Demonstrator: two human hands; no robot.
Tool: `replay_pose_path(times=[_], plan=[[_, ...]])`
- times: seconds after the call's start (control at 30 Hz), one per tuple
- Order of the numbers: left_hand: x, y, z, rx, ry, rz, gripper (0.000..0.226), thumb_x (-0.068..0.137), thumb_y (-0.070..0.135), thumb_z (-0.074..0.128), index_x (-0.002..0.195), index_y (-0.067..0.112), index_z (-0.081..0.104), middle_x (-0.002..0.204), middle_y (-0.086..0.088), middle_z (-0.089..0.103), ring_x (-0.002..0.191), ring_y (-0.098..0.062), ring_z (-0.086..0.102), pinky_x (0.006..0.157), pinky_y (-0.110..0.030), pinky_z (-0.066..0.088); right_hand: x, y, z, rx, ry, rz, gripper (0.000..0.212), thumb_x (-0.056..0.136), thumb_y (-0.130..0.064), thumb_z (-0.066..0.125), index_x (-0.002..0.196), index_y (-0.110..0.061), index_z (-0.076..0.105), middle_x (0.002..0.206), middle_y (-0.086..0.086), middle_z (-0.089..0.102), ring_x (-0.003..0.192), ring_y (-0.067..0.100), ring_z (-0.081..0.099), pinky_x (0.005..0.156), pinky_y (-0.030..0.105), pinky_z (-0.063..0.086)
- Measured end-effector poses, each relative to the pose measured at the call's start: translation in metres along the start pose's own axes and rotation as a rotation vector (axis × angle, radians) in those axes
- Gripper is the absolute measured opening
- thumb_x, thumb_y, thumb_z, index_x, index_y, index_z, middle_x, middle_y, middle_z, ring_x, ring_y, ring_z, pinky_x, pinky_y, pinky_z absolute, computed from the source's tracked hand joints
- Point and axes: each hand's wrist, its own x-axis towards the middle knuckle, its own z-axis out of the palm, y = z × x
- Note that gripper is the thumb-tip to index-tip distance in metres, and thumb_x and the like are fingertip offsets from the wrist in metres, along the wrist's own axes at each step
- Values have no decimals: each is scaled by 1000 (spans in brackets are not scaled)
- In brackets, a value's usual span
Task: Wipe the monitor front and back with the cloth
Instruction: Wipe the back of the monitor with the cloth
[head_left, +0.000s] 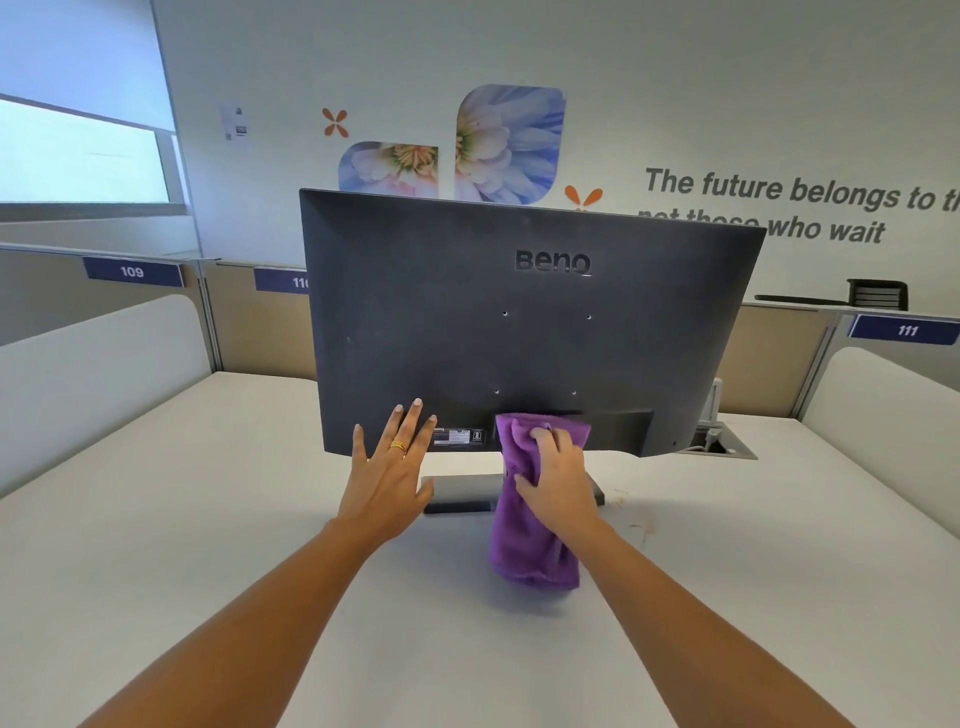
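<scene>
Both hands are at the low edge of the monitor (519, 322), which stands on the white desk (156, 545) with its dark back turned to the near side: the left hand (387, 475) is flat and open, fingers spread against the lower left of the back to steady it, and to its right the right hand (558, 480) is closed on the purple cloth (530, 551), pressing it on the back over the stand. I judge the back is being wiped now, and the next move calls for a sweep of the cloth over the wide upper area, with the front not seen from here. At the far right a recessed cable box (719, 447) in the desk is open, and I cannot tell what is inside.
</scene>
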Motion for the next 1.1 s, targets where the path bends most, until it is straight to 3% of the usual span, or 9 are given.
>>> replay_pose_path(times=[0.13,0.27,0.4,0.5,0.6,0.73,0.8,0.97,1.1], plan=[[-4,-12,4,-11,29,-13,72,89,47,50,147,21,16,154,-1,-2,142,-25,-2,107,-56,-4,-27,-2,27,-139,-82,-91,49,86,-20,60,131,-18,40,138,4,35,119,22,37,95,27,42],[-9,-24,5,-14,6,-50,69,88,49,47,146,19,22,154,-6,11,142,-29,12,107,-59,5,-41,-7,45,-75,-231,-232,39,89,-15,57,127,-20,48,136,-3,43,121,15,39,98,19,37],[-18,-40,-5,-84,149,-55,60,94,51,23,136,13,40,138,-13,48,124,-33,48,97,-58,25,-28,-44,47,44,-94,-364,31,83,-9,64,114,-13,60,121,3,57,112,19,51,89,16,41],[-22,-52,-14,-163,293,-134,61,95,52,13,138,15,34,143,-12,43,130,-30,40,104,-54,19,4,-86,30,106,171,-541,31,72,0,73,102,-8,66,104,6,65,96,20,59,84,23,51],[-23,-69,-20,-256,343,-261,68,93,58,10,141,15,34,148,-10,35,137,-28,30,108,-54,6,45,-127,3,127,398,-689,30,75,1,70,104,-4,67,105,8,66,101,15,52,94,18,39],[-24,-92,-24,-284,367,-303,83,86,68,-1,143,17,32,151,-8,27,140,-28,25,109,-53,-4,98,-170,-20,48,554,-796,37,77,0,69,113,-4,64,113,11,66,103,26,58,92,35,50],[-23,-102,-24,-303,370,-334,89,82,72,-5,144,18,29,153,-5,22,141,-25,22,110,-52,-6,115,-182,-19,-122,543,-796,40,79,-9,69,119,-10,62,121,8,63,110,30,57,94,44,48],[-9,-116,-27,-311,371,-346,88,82,72,-5,144,20,29,154,-5,22,141,-26,23,109,-51,-6,119,-186,6,-443,382,-737,61,85,-56,46,138,-26,41,147,4,38,136,31,31,111,54,16],[2,-125,-30,-306,372,-311,78,88,67,2,142,19,31,151,-8,27,138,-28,28,108,-54,0,100,-168,43,-683,263,-988,60,83,-56,52,136,-28,43,146,2,39,136,30,33,111,53,12]])
